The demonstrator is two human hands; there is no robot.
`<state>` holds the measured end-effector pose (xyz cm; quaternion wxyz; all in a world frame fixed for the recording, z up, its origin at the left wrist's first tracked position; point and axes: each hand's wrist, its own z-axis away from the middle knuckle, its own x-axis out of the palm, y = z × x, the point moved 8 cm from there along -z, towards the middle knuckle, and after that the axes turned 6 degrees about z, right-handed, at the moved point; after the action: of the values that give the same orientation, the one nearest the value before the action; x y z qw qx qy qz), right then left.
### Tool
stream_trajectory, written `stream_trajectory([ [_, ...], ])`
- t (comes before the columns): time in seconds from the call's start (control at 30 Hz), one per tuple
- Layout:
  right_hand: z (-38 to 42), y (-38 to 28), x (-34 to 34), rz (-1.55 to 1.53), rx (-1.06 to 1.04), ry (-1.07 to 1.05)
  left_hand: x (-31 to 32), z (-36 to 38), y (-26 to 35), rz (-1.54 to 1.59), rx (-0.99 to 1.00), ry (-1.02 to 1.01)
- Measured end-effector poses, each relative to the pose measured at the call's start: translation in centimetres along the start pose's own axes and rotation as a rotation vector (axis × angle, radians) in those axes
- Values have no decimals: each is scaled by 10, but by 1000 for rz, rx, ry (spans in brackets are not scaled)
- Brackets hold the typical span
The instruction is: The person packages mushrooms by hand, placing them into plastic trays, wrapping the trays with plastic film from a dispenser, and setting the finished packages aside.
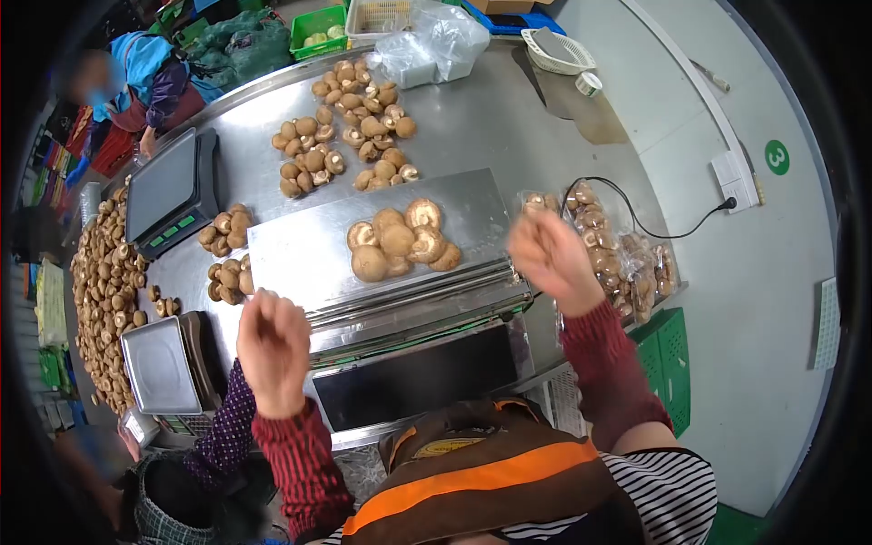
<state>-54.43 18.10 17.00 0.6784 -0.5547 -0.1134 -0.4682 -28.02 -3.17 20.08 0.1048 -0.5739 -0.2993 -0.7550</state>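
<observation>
A cluster of brown shiitake mushrooms lies on a flat metal plate in front of me, some with pale undersides up. My left hand is off the plate's near left corner, its fingers curled closed. My right hand is raised beyond the plate's right end, also with curled fingers, near bagged mushrooms. Whatever either hand may pinch is too thin or hidden to make out. Between my hands, a metal wrapping stand with a dark panel runs along the table's near edge.
Loose mushroom groups stand behind the plate; a big heap lies left. Two scales, one black and one smaller, stand left. Packed mushrooms and a black cable lie right. Co-workers are at far left and near left.
</observation>
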Motion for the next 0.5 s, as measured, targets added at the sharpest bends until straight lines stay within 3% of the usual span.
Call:
stream_trajectory([
  [0.03, -18, -17, 4, 96, -185, 71, -3, -23, 3, -108, 140, 198],
  [0.07, -35, -10, 14, 97, -188, 69, -6, -38, 8, -217, 283, 389],
  [0.13, -70, -17, 6, 162, -330, 336, -12, -75, -3, -435, 286, 60],
  [0.2, -82, -10, -25, 179, -317, 277, -29, -77, -8, -484, 279, 139],
  [0.3, -64, 20, -54, 359, -32, 355, -85, -63, -17, -514, 162, 274],
  [0.33, -52, 21, -53, 354, -23, 360, -90, -54, -21, -513, 119, 284],
  [0.4, -24, 18, -23, 127, -84, 10, -83, -27, -19, -399, 121, 256],
  [0.47, 31, -17, 37, 359, -245, -234, -13, 9, 1, -272, 178, 14],
  [0.5, 49, -21, 49, 178, -298, -281, 19, 19, 4, -479, 203, -76],
])
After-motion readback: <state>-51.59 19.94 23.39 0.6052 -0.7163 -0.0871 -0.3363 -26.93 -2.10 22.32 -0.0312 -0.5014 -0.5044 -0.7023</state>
